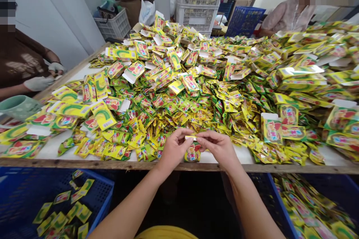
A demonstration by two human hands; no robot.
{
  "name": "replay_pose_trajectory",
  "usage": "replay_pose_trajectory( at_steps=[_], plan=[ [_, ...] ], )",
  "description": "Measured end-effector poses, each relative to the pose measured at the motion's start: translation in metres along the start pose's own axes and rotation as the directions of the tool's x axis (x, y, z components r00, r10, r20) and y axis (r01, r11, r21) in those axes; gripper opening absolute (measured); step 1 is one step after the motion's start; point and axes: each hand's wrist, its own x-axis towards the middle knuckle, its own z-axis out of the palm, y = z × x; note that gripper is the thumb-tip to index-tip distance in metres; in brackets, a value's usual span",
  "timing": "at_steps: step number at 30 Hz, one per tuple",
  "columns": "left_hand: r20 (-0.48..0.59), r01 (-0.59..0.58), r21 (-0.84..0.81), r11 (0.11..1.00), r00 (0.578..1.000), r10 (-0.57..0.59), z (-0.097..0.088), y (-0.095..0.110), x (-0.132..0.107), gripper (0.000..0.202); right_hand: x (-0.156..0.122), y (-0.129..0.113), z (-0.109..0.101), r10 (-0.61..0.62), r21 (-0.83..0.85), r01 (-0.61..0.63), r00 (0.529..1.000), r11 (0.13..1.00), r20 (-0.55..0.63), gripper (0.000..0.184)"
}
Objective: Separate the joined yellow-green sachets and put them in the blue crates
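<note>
A small yellow-green printed box (192, 154) is upright at the table's front edge, its white flap at the top between my fingers. My left hand (176, 145) pinches the flap from the left, thumb and fingertips closed. From the right, my right hand (217, 147) grips the same top edge with thumb and forefinger. Just beyond both hands lies a heap of small shiny yellow and green packets (179, 112). Behind and over them is a pile of similar boxes (165, 56), several with white flaps standing out.
Below the table edge (112, 163) stand a blue crate (108, 190) with scattered boxes on the left and another blue crate (280, 209) of boxes on the right. A green mug (21, 106) is at far left. One person in gloves (39, 83) sits left; another person (288, 16) is back right.
</note>
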Motion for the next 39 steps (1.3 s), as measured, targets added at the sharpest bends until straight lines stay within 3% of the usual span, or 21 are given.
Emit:
replay_pose_trajectory(
  at_steps=[5,7,10,18,20,25,30,34,39],
  plan=[
    [0.018,-0.092,0.047,0.995,0.996,0.091,-0.002,-0.002,-0.002,0.011,-0.002,0.004,-0.004,-0.058,0.016,0.058,0.998,0.998,0.017,0.021],
    [0.04,-0.058,-0.005,0.998,0.998,0.058,-0.003,-0.002,-0.003,0.012,-0.003,0.003,-0.006,-0.072,0.0,0.072,0.997,0.997,0.037,0.021],
    [0.028,0.072,-0.095,0.993,0.997,-0.07,-0.003,0.002,-0.002,0.028,-0.003,0.0,-0.006,-0.056,-0.048,0.056,0.998,0.997,0.01,0.024],
    [0.043,0.088,0.09,0.992,0.995,-0.092,-0.001,0.012,0.007,0.017,-0.004,-0.009,-0.009,-0.039,-0.109,0.04,0.999,0.993,0.012,0.023],
    [0.048,0.048,0.107,0.993,0.997,-0.053,-0.002,0.01,0.006,0.016,-0.005,-0.005,-0.011,-0.052,-0.101,0.054,0.998,0.993,0.021,0.023],
    [0.067,-0.178,0.251,0.952,0.984,0.166,-0.01,0.01,0.0,0.015,-0.008,0.007,-0.014,-0.154,-0.189,0.16,0.987,0.969,0.045,0.019],
    [0.096,-0.121,0.225,0.967,0.99,0.102,-0.013,0.014,-0.001,0.016,-0.006,0.001,-0.015,-0.213,-0.275,0.225,0.974,0.935,0.072,0.015],
    [0.125,-0.153,0.204,0.967,0.984,0.129,-0.017,0.009,-0.005,0.018,-0.008,-0.002,-0.009,-0.321,-0.406,0.359,0.933,0.841,0.159,0.013],
    [0.199,-0.246,0.216,0.945,0.959,0.204,-0.019,-0.004,-0.014,0.025,-0.027,0.009,0.005,-0.495,-0.504,0.447,0.868,0.739,0.043,0.012]
  ],
)
